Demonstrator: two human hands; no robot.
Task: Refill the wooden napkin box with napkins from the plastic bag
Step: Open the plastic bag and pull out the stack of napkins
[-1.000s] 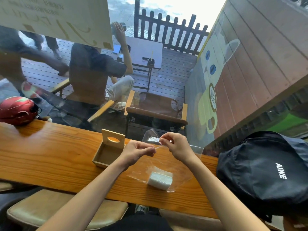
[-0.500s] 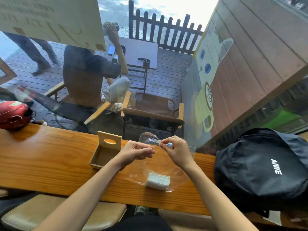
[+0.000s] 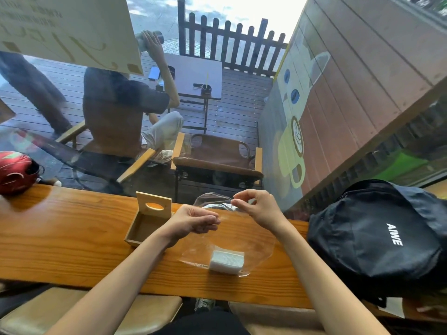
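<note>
Above the plastic bag [image 3: 254, 243], both hands [image 3: 193, 220] [image 3: 260, 209] pinch its mouth.

red helmet [image 3: 17, 172] cut by left edge, bag mouth [image 3: 212, 201] blurred

White napkins [image 3: 226, 262], clear plastic bag [image 3: 254, 240], black backpack [image 3: 377, 233], red helmet [image 3: 17, 171].

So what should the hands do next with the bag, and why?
Probably pull the plastic bag's mouth wider. Both the left hand and right hand pinch its top edge, the napkins lie at the bottom of the bag, and the wooden napkin box looks empty.
</note>
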